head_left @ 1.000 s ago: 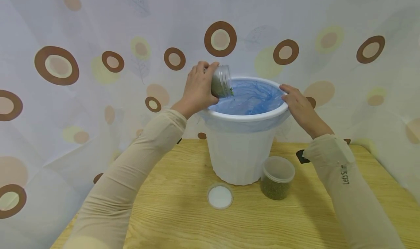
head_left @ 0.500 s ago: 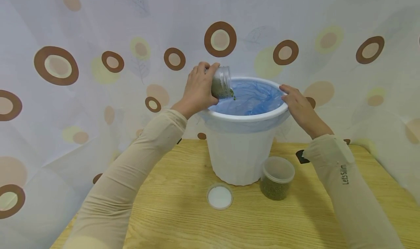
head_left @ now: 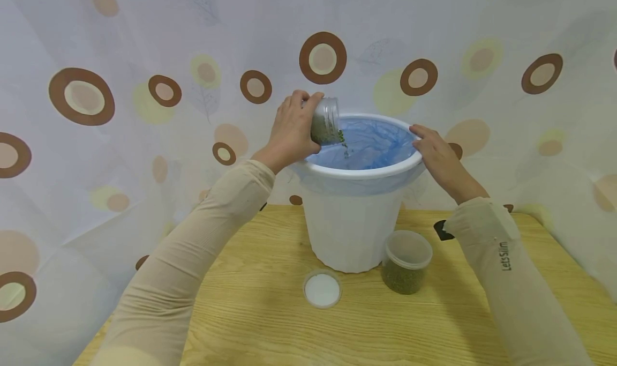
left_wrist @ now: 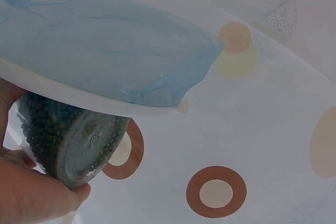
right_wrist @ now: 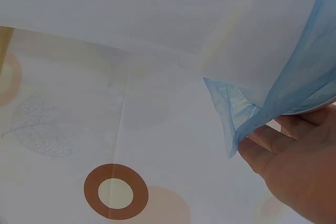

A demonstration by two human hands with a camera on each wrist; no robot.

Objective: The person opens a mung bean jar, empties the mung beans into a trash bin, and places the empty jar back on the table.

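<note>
White plastic is forming the one bucket (head_left: 354, 221) that is standing on the wooden counter (head_left: 270, 323) in the head view, and one blue bag liner (head_left: 371, 143) is sitting inside it, folded over the rim. Two hands are working at that rim: the left hand (head_left: 289, 133) is curling its fingers round one clear jar (head_left: 325, 122), which is tilting with its open mouth over the bucket's left edge, and small green beans (head_left: 341, 136) are spilling from the mouth into the liner. The right hand (head_left: 436, 157) is resting on the bucket's right edge, fingers fairly straight along the rim, thumb below. On the counter in front of the bucket, one white lid (head_left: 322, 290) is lying flat, and just to its right one second jar (head_left: 407, 261), lidded and partly filled with green beans, is standing upright close to the bucket's base. A curtain (head_left: 144, 60) printed with brown and yellow circles is hanging behind everything. Moving to the left wrist view, the jar (left_wrist: 73, 140) is showing its base, packed with beans, while the left hand's fingers (left_wrist: 31, 192) are gripping it from below; the bucket rim (left_wrist: 94, 100) is crossing just above it with the blue liner (left_wrist: 105, 45) stretching across the top. In the right wrist view, the right hand's fingers (right_wrist: 294, 150) are lying under the bucket's edge, touching a hanging fold of the blue liner (right_wrist: 262, 108), though whether they are pinching that fold I cannot tell.
</note>
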